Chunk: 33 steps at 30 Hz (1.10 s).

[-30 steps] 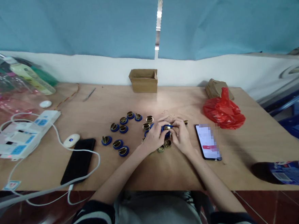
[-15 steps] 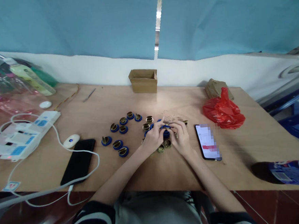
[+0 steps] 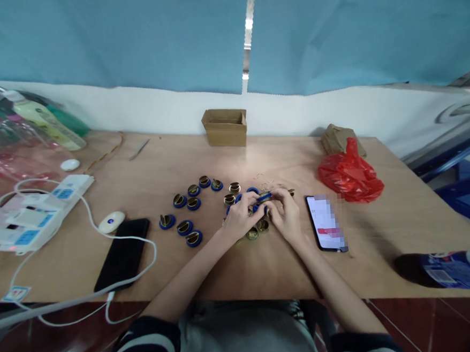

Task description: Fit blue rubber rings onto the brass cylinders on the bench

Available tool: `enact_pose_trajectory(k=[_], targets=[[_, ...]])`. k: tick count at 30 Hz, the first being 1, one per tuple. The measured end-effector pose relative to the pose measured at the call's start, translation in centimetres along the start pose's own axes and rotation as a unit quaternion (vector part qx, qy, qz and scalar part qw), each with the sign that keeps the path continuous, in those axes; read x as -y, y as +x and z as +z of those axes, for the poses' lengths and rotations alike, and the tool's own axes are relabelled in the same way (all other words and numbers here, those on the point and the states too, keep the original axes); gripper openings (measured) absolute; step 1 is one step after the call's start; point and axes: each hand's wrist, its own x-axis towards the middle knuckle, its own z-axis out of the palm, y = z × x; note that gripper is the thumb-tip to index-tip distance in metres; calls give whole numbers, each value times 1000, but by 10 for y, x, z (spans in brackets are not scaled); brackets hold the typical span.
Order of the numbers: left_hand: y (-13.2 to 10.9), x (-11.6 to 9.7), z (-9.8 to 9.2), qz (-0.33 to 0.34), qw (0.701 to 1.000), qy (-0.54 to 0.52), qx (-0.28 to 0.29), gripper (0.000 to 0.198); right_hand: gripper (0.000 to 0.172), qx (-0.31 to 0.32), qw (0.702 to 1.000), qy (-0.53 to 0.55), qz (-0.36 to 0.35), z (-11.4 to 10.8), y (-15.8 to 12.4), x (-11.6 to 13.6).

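Over the middle of the table, a round blue and gold piece (image 3: 265, 197) is pinched between both hands. My left hand (image 3: 240, 218) grips its left side with the fingers closed. The right edge is held by my right hand (image 3: 286, 214), its thumb and fingers bent around it. Below and behind the hands lie gold metal pieces (image 3: 252, 233) and blue rings (image 3: 252, 190), partly hidden by the fingers. To the left, several blue rings with gold pieces set in them (image 3: 194, 238) rest on the table (image 3: 225, 273). Thin loose rings (image 3: 264, 185) lie just beyond the hands.
A lit phone (image 3: 326, 223) lies to the right, with a red plastic bag (image 3: 351, 173) behind it. At the back stands an open cardboard box (image 3: 226, 131). On the left are a black phone (image 3: 123, 253), a power strip (image 3: 56, 210) and white cables. A bottle (image 3: 447, 272) lies front right.
The blue and gold piece has been tilted and turned between my fingers, and more of its side shows. Both hands have shifted their grip slightly. The pieces on the table have not moved.
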Motion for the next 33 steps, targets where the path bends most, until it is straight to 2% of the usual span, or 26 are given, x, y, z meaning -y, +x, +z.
enact_pose_trajectory(k=[3, 6, 10, 13, 16, 20, 22, 28, 33], targets=[[-1, 3, -1, 18, 1000, 6, -6, 25, 19, 16, 1000, 18, 4, -1, 2, 2], [-1, 3, -1, 30, 999, 6, -10, 20, 8, 37, 999, 36, 11, 1, 2, 5], [2, 2, -3, 21, 999, 12, -27, 15, 12, 45, 987, 136, 75, 1, 5, 9], [6, 2, -6, 20, 999, 21, -42, 15, 17, 64, 951, 257, 161, -3, 10, 7], [9, 2, -8, 52, 997, 37, -34, 12, 19, 74, 903, 351, 238, -10, 14, 0], [9, 1, -9, 115, 991, 67, -20, 11, 18, 51, 852, 433, 289, -16, 17, -7], [8, 0, -9, 122, 990, 62, -27, 12, 17, 37, 831, 463, 306, -17, 19, -7], [14, -4, -14, 52, 998, 20, -33, 14, 12, -40, 757, 542, 362, -17, 25, -16], [22, -4, -21, -63, 998, -4, -21, 11, 19, -62, 759, 531, 372, -18, 25, -23]])
